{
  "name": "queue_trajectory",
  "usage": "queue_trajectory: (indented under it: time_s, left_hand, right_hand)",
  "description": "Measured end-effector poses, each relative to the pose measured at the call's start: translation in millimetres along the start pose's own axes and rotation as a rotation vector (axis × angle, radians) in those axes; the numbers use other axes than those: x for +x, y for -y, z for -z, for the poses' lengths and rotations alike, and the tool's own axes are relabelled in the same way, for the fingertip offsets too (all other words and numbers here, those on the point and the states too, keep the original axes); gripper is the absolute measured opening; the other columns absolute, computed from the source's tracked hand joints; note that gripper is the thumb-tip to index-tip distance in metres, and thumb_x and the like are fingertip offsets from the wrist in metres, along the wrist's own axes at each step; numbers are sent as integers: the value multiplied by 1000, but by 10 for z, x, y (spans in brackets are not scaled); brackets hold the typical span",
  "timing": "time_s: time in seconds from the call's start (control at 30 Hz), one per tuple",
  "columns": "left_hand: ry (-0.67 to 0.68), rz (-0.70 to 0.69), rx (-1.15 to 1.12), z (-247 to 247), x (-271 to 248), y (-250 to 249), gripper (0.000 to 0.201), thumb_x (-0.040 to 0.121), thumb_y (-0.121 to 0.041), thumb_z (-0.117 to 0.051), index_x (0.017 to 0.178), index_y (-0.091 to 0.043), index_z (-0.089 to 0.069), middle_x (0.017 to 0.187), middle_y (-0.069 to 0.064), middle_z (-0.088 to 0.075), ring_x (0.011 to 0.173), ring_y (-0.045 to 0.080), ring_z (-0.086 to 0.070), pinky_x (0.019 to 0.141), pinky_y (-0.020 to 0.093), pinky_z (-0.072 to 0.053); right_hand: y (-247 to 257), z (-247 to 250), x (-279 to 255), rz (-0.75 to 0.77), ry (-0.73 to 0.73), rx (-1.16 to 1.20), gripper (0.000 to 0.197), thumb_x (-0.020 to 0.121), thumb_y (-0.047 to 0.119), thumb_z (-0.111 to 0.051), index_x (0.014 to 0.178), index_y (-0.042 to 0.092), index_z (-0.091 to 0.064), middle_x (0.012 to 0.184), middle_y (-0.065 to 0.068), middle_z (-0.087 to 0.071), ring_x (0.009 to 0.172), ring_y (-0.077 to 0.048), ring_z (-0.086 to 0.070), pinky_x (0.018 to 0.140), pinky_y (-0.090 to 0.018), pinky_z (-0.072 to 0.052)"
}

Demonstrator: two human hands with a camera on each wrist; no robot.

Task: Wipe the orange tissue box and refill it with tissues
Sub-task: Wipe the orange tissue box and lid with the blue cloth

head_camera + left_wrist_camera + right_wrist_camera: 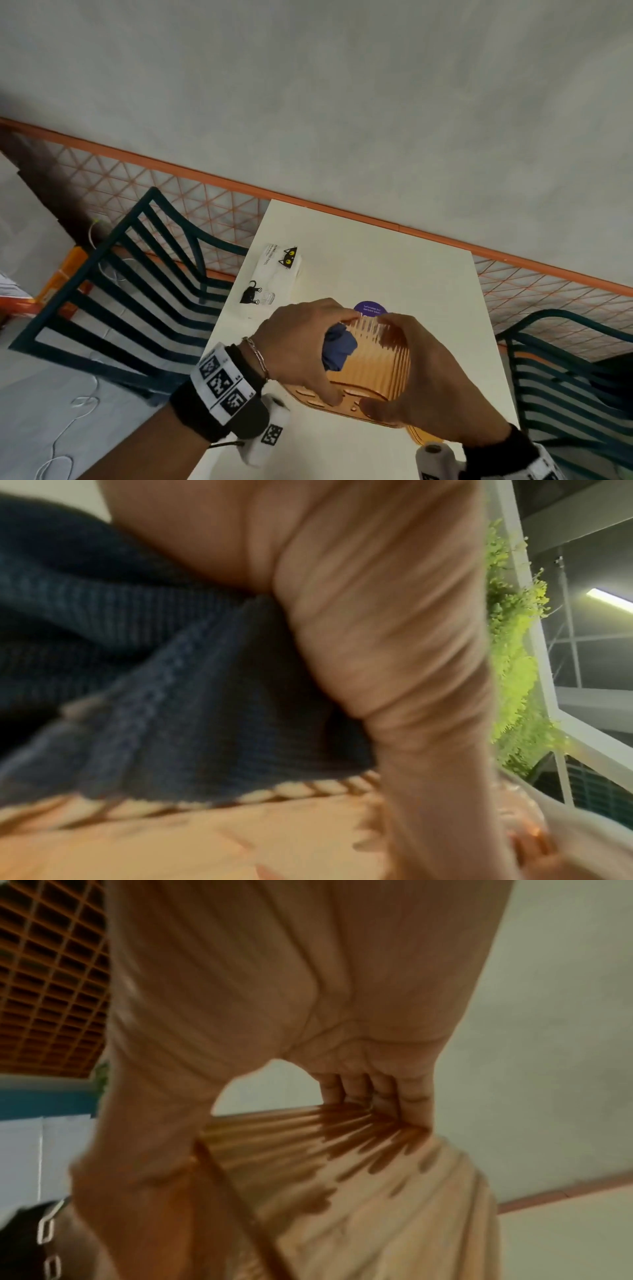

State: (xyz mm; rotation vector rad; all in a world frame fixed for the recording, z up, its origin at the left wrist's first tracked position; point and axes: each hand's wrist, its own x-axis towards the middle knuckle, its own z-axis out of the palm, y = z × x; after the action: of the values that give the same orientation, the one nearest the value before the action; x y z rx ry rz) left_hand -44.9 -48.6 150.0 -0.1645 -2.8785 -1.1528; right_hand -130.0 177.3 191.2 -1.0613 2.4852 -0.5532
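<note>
- Tissue box [373, 366], orange, ribbed sides, was held off the white table [394, 260], tipped so one smooth end with oval slots faced the camera.
- Right hand [424, 380] gripped it: fingers curled over the far ribbed side, thumb on the near rim. The right wrist view showed the fingers [377, 1093] hooked on the ridges.
- Left hand [294, 353] pinched a bunched blue cloth [337, 346] and pressed it against the box's left ribbed face; the left wrist view confirmed cloth [192, 696] under the thumb, lying on orange plastic.
- Handling, my judgement: thin, translucent plastic, so light and stiff but likely to flex or crack if squeezed mid-wall. Ribs give purchase; the smooth end looked slippery. Best held by the rim and corners, not the flat middle.
- Grooves probably trap dust, so wiping along the ribs seemed sensible.
- Tissue pack [274, 274], with a cat print, lay on the table beyond the hands, well apart from the box, apparently unopened; a purple sticker [370, 309] lay just behind it.
</note>
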Motion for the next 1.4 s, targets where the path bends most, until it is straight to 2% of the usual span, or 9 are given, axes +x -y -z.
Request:
queue_trajectory:
  time_s: [0.17,0.33,0.5,0.67,0.8,1.0,1.07,1.23,1.4]
  left_hand:
    - [30,263,-434,176,-133,72,108,59,-44,-96,144,-42,-30,111,5,-55,103,15,-68,89,32,-57]
    - [-390,592,-1066,308,-42,86,62,72,3,-68,125,-30,-57,128,14,-62,106,28,-67,78,38,-57]
    - [-251,157,-424,-84,-59,-354,78,82,-18,-78,151,-30,-43,133,-8,-62,116,4,-62,97,23,-54]
    - [-508,-186,25,-489,7,-318,47,78,-42,-81,123,-31,-71,133,-19,-64,121,10,-51,100,36,-43]
    - [-386,-177,-175,-671,92,-193,49,92,-18,-66,139,-19,-52,164,-6,-33,155,16,-21,126,43,-19]
    - [-483,314,-496,-563,150,350,46,103,-22,-53,136,-52,-44,149,-13,-49,128,3,-54,90,8,-45]
    - [-502,231,-453,-606,101,162,39,102,-27,-57,135,-46,-48,141,-10,-52,117,2,-59,87,17,-51]
    - [-505,-222,-160,-795,18,-351,30,95,-31,-68,125,-24,-67,151,-5,-49,148,15,-35,122,32,-28]
    - [-556,278,-366,-608,118,324,18,103,-33,-53,116,-32,-65,129,-19,-55,117,-3,-55,91,21,-51]
  right_hand:
    - [-53,-115,2,-5,-128,-22,112,43,73,-84,136,33,-35,118,28,-47,104,7,-51,74,1,-36]
    - [-80,-236,35,-36,-240,-18,111,45,65,-88,136,25,-40,117,19,-49,102,-4,-52,73,-1,-34]
    - [-47,-294,103,-13,-339,76,102,43,56,-90,130,24,-48,110,17,-56,93,-3,-56,75,-4,-37]
    - [-116,-340,30,14,-304,227,96,43,51,-90,127,20,-54,114,12,-67,102,-3,-67,87,-11,-51]
    - [-96,-321,16,1,-304,174,106,42,62,-87,130,15,-52,113,11,-64,94,6,-62,85,0,-44]
    - [-190,-244,-35,-65,-257,41,112,40,59,-94,134,25,-43,119,11,-58,100,-9,-59,68,-3,-39]
    - [-163,-260,-5,-71,-253,34,113,40,63,-92,134,24,-44,118,11,-59,99,-9,-59,70,-2,-39]
    - [-76,-285,26,-2,-312,94,97,43,64,-89,125,25,-55,110,15,-64,91,-7,-66,81,-18,-55]
    - [-96,-262,37,-129,-250,74,112,34,59,-94,130,30,-44,115,15,-60,99,-11,-61,76,-16,-49]
